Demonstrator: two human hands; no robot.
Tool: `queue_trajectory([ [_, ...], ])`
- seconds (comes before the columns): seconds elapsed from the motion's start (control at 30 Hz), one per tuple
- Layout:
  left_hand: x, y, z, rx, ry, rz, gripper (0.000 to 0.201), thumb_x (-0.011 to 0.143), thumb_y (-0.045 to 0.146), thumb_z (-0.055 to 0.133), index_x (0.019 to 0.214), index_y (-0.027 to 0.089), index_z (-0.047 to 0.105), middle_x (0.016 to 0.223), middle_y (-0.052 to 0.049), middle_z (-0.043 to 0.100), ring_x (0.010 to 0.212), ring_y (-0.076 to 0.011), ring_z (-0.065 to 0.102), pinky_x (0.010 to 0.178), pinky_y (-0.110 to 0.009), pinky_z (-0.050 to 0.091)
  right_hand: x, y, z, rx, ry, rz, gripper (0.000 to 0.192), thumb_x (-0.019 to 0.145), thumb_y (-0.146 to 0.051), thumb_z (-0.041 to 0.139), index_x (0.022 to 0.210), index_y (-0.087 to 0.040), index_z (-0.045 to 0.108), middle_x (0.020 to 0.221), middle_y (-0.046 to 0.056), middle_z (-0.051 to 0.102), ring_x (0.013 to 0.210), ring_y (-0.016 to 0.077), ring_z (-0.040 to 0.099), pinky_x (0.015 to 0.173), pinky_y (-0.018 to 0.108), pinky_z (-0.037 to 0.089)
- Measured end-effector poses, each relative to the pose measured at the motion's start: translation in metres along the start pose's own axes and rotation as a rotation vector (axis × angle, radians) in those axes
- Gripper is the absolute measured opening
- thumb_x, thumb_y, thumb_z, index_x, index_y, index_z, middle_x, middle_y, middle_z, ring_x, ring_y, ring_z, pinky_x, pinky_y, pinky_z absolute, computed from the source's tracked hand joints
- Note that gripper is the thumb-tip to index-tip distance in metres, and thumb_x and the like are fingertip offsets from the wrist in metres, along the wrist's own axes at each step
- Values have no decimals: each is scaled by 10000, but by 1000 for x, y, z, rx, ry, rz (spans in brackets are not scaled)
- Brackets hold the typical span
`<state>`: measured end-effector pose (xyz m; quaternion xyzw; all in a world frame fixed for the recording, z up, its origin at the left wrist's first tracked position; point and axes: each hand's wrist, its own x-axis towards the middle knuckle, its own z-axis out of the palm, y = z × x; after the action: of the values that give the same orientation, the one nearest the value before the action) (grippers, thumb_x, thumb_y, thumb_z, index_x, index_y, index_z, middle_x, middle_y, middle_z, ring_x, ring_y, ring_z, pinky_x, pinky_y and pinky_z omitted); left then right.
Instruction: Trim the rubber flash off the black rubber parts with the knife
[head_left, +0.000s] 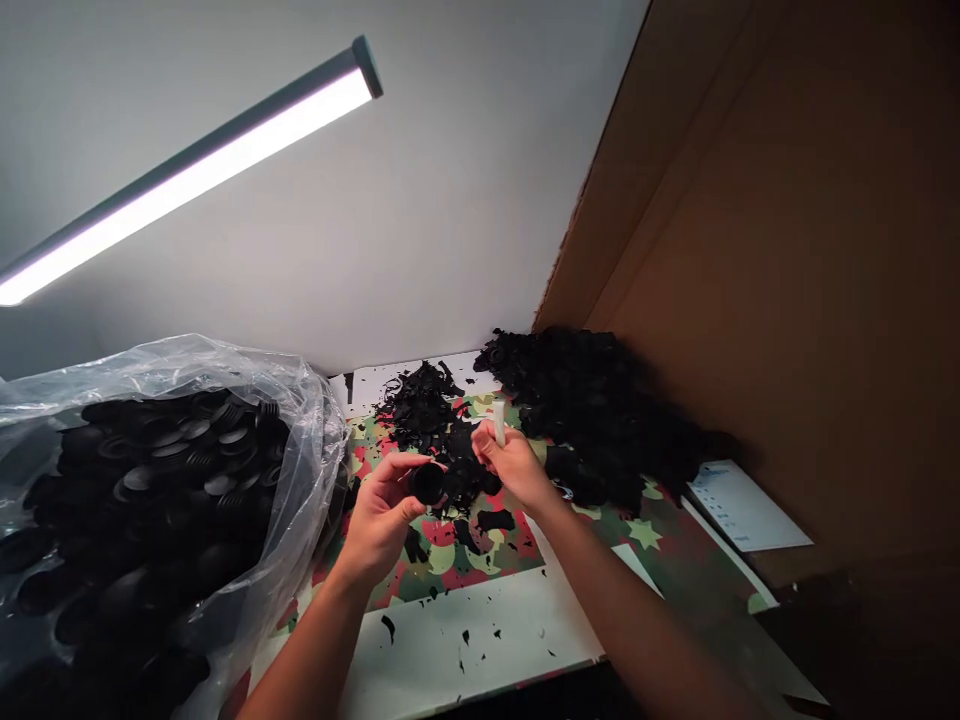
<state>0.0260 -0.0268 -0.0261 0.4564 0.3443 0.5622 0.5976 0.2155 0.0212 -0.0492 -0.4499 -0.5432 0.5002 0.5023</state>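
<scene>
Between the thumb and fingers of my left hand (382, 515) is a round black part (429, 484), shaped like a short cup or cap, its hollow end turned towards me. My right hand (514, 462) is closed in a fist around a tool with a pale handle (499, 422) that sticks up past the thumb; its working end is hidden. The two hands are apart, just above the camouflage-patterned cover (450, 560). Under and behind them lies a heap of thin black scraps (424, 405).
At left a clear plastic bag (319, 420) holds many round black parts (165, 480). A large black pile (600, 410) lies at back right against a cardboard wall (787, 300). A white paper (750, 510) lies at right. A tube light (195, 170) hangs above.
</scene>
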Motion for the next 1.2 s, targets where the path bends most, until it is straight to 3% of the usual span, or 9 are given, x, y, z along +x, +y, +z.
queue_trajectory([
  [0.13, -3, 6, 3, -80, 5, -93, 481, 602, 448, 925, 967, 195, 739, 867, -84, 754, 666, -171, 642, 658, -308, 530, -1, 2, 1, -119, 57, -17, 451, 707, -658, 721, 760, -224, 610, 697, -13, 567, 557, 131, 425, 522, 265, 339],
  [0.33, -5, 3, 6, -64, 11, -108, 494, 618, 460, 912, 1001, 201, 739, 878, -66, 724, 723, -179, 654, 700, -306, 526, 0, 13, 0, -155, 63, -21, 637, 807, -833, 438, 587, -239, 504, 516, -4, 498, 531, 168, 484, 543, 295, 380],
  [0.47, -31, 24, 10, 231, 39, -7, 364, 714, 376, 852, 1019, 203, 755, 861, -57, 682, 762, -180, 613, 694, -280, 500, -12, 15, 4, -198, 95, -115, 520, 803, -747, 571, 821, -229, 612, 632, 9, 616, 609, 189, 566, 618, 308, 432],
  [0.53, -51, 53, 7, 490, 124, 115, 271, 765, 312, 805, 1015, 213, 771, 919, -72, 673, 783, -185, 584, 698, -278, 487, -19, 14, 4, -254, 33, -119, 539, 870, -740, 473, 722, -234, 587, 507, -19, 515, 505, 170, 497, 553, 298, 396],
  [0.63, -71, 109, -18, 825, 353, 277, 248, 769, 231, 776, 1016, 256, 784, 930, -58, 689, 754, -197, 564, 700, -295, 486, -27, 7, 9, -346, -83, -125, 552, 928, -689, 405, 636, -240, 539, 462, -24, 468, 431, 153, 433, 480, 289, 330],
  [0.73, -57, 160, -66, 1177, 555, 352, 268, 737, 154, 750, 982, 262, 776, 827, -20, 667, 718, -206, 565, 754, -334, 491, -31, -8, 26, -386, -183, -201, 379, 955, -550, 445, 828, -241, 626, 573, -10, 586, 482, 168, 502, 505, 286, 375],
  [0.93, -23, 202, -134, 1586, 524, 242, 303, 711, 3, 628, 907, 200, 747, 1073, -106, 703, 1035, -300, 645, 985, -446, 478, -38, -37, 90, -500, -532, -557, 224, 951, -244, 482, 1022, -232, 693, 1082, 72, 736, 876, 208, 691, 742, 298, 516],
  [1.07, -108, 196, -130, 1677, 627, 370, 299, 876, 232, 618, 1168, 237, 683, 1222, -108, 662, 1187, -318, 601, 1050, -474, 454, -43, -36, 127, -820, -710, -755, 576, 805, -53, 601, 1327, -295, 610, 1483, 76, 551, 752, 149, 693, 592, 257, 466],
  [1.2, -211, 142, -129, 1630, 1194, 279, 891, 782, 584, 697, 1469, 106, 389, 1306, -254, 556, 1184, -438, 573, 974, -606, 466, -40, -26, 151, -968, -791, -846, 641, 739, -48, 687, 1341, -250, 602, 1251, 98, 681, 565, 120, 610, 463, 266, 306],
])
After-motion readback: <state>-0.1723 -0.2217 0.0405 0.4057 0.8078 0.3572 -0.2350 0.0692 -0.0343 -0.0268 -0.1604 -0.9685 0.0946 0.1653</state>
